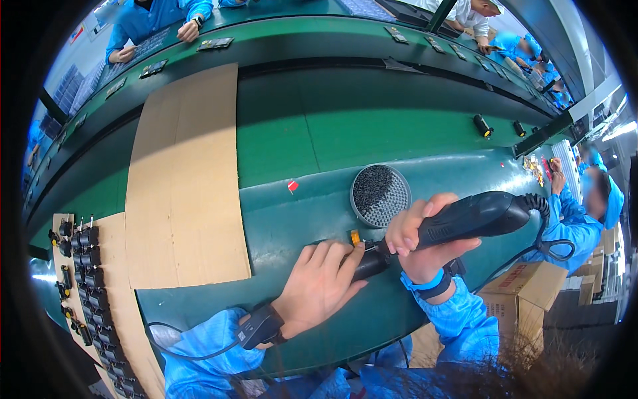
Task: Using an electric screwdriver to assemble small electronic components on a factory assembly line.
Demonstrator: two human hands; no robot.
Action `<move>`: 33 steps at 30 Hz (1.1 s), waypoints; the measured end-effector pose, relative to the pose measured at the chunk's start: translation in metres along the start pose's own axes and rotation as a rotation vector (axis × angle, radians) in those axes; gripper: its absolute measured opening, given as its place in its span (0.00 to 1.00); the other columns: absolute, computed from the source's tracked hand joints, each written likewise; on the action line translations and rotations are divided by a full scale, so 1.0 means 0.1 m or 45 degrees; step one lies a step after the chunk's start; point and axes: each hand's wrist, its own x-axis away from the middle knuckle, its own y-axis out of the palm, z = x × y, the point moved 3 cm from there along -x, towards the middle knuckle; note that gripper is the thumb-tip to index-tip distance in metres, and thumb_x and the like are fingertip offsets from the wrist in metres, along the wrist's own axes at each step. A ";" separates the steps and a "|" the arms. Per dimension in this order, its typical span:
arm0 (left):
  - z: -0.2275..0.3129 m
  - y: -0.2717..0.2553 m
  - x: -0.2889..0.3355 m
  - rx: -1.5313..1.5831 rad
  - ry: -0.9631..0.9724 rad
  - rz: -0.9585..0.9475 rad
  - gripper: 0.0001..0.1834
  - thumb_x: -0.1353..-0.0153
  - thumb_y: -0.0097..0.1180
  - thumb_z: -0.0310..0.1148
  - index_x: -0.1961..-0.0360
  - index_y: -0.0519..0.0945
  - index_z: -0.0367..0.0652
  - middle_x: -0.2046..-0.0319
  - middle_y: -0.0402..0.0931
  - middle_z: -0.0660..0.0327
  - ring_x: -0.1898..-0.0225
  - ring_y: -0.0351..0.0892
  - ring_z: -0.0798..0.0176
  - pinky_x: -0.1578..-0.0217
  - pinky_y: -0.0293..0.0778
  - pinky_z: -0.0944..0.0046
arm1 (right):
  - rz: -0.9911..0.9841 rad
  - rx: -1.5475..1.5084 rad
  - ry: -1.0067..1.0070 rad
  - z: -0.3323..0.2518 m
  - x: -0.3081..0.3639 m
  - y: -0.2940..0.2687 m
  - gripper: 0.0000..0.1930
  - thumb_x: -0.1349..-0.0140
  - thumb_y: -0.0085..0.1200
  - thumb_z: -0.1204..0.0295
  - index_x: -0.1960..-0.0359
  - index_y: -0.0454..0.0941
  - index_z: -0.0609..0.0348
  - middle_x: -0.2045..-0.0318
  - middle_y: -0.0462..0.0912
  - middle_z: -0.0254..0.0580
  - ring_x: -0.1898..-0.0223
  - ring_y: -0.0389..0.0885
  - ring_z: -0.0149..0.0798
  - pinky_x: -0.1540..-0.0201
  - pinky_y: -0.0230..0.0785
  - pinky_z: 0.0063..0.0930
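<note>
A black cylindrical part [372, 266] is found at the near side of the green table [279, 219], between the two hands. An orange strip [355, 237] stands up at its upper edge. The part is pinched between the thumb and fingers of the left hand [318, 282]; whether it rests on the table or is held clear of it cannot be told. A black handheld driver [472, 216] is gripped by the closed right hand [425, 263], with its tip brought to the part.

Work on this part is judged to be under way and unfinished, since the tip is set against it; whether any fastening has been completed is hidden by the fingers. Just beyond, a round dish [359, 217] is partly covered by tiny black pieces, judged to be screws, so supply is not exhausted.

To the left, rows of black pieces [93, 269] are laid out past a cardboard sheet [189, 186]; whether these are finished or waiting is not shown. At the far right, two black cylinders [483, 126] are noted, lying apart from each other.
</note>
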 end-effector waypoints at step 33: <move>0.02 -0.02 0.01 -0.046 -0.019 0.003 0.32 0.44 0.67 0.43 0.41 0.75 0.37 0.53 0.72 0.57 0.50 0.75 0.55 0.51 0.70 0.57 | -0.098 0.010 0.187 0.12 0.04 0.04 0.44 0.53 0.59 0.26 0.62 0.67 0.60 0.82 0.71 0.36 0.82 0.71 0.29 0.80 0.66 0.23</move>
